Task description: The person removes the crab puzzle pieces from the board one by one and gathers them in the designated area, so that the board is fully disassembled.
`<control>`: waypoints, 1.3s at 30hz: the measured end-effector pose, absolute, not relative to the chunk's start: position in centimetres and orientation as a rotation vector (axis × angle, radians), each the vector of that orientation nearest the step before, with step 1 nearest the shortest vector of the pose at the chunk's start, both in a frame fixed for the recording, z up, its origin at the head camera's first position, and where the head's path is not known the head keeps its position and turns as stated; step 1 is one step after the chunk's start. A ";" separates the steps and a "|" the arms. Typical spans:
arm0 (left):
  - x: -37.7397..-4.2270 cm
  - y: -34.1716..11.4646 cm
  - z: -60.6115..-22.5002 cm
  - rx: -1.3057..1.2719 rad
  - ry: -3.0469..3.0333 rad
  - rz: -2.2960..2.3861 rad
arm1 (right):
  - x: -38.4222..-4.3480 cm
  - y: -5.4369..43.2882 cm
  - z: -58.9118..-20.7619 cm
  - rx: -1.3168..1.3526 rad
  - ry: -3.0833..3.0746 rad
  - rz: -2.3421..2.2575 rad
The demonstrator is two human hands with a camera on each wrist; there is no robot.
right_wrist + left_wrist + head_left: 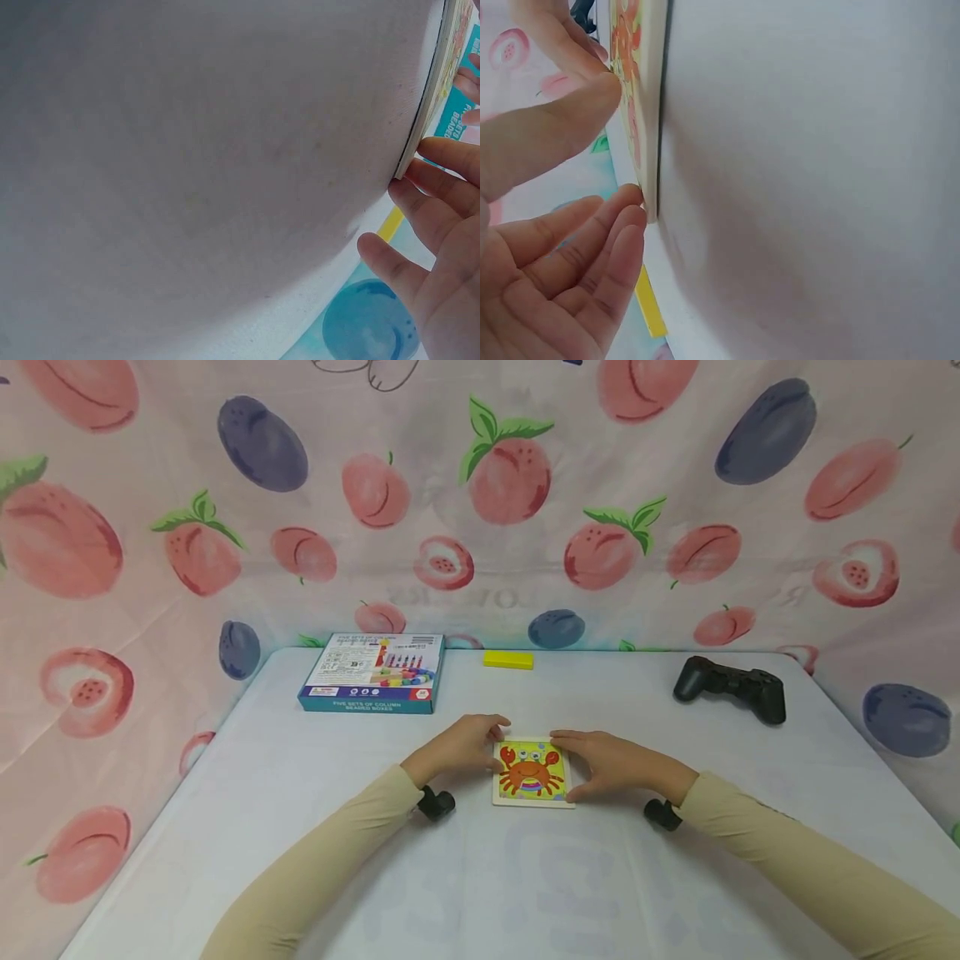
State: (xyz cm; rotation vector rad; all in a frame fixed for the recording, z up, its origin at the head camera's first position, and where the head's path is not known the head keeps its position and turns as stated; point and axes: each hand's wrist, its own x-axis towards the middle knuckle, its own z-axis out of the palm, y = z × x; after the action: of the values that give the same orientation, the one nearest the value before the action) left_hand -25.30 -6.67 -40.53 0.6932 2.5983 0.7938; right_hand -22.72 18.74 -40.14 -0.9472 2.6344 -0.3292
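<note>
A square wooden puzzle board (532, 772) with an orange crab on yellow lies flat on the white table between both hands. At its left side is my left hand (465, 746), fingertips right at the far left corner and thumb over the left edge. In the left wrist view the board's pale edge (653, 112) shows beside the thumb (592, 112) and loosely bent fingers. My right hand (611, 762) reaches the far right corner with its fingertips, its thumb by the right edge. The right wrist view shows these fingers (442, 176) spread, touching the board's corner.
A teal and white boxed bead set (371, 672) lies at the back left. Behind the board is a yellow block (508, 660). A black game controller (731, 687) rests at the back right. A fruit-patterned cloth (450, 485) hangs behind the table.
</note>
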 end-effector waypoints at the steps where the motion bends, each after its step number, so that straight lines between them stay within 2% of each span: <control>1: -25.3 -6.6 -40.5 0.690 2.595 0.790 | -22.7 18.7 -40.1 -0.948 2.635 -0.326; 39: -25.9 -5.3 -41.1 0.710 2.658 0.643 | -23.0 18.8 -40.4 -0.920 2.620 -0.328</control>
State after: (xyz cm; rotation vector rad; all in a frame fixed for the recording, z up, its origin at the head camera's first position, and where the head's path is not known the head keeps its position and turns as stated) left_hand -25.87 -5.30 -41.13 0.7099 2.6578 0.6427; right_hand -22.96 18.82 -40.41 -0.9196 2.6199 -0.3281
